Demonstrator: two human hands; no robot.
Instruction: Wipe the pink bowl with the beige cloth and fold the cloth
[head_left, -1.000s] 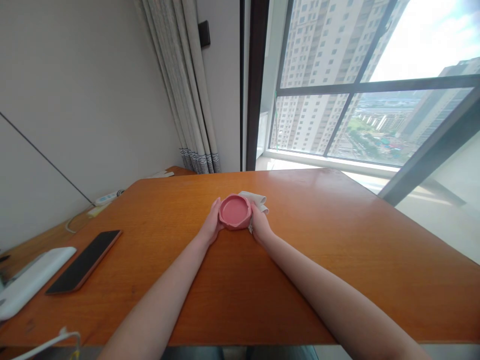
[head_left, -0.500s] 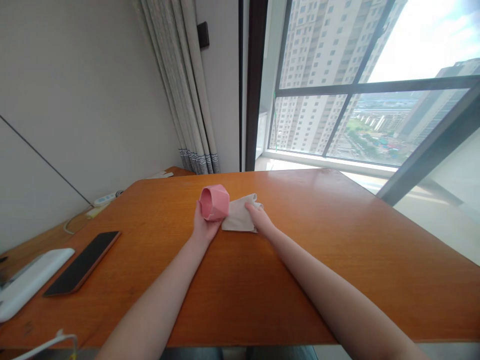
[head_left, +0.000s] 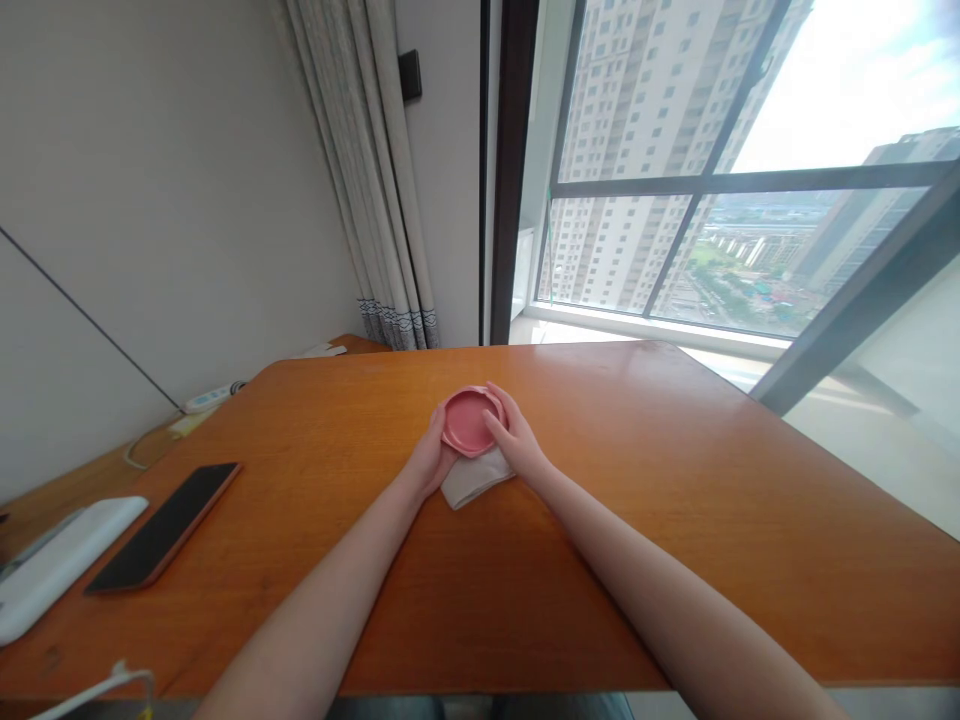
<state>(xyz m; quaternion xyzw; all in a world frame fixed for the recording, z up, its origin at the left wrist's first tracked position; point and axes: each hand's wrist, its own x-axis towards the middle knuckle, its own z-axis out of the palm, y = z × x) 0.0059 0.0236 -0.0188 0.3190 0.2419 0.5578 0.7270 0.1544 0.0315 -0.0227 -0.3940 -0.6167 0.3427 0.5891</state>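
Observation:
A pink faceted cup (head_left: 469, 422) is held above the middle of the table, its round opening turned up toward me. My left hand (head_left: 433, 455) is closed around the cup's left side. On the other side, my right hand (head_left: 517, 437) grips the cup, with the thumb over the rim and the fingers behind it. A pale grey cloth (head_left: 478, 478) shows below the cup between both hands. Its upper part is hidden behind the cup and the right hand, so I cannot tell how firmly either hand holds it.
On the left of the wooden table (head_left: 660, 560) lie a black phone-like slab (head_left: 165, 527) and a white device (head_left: 67, 565). A white cable (head_left: 112, 682) crosses the near left corner. A power strip (head_left: 210, 398) lies beyond the left edge. A large window (head_left: 675, 240) stands behind.
The cup has moved right and turned so its opening faces me instead of left. My right hand has come onto its rim, and the cloth now lies beneath the cup rather than beside it.

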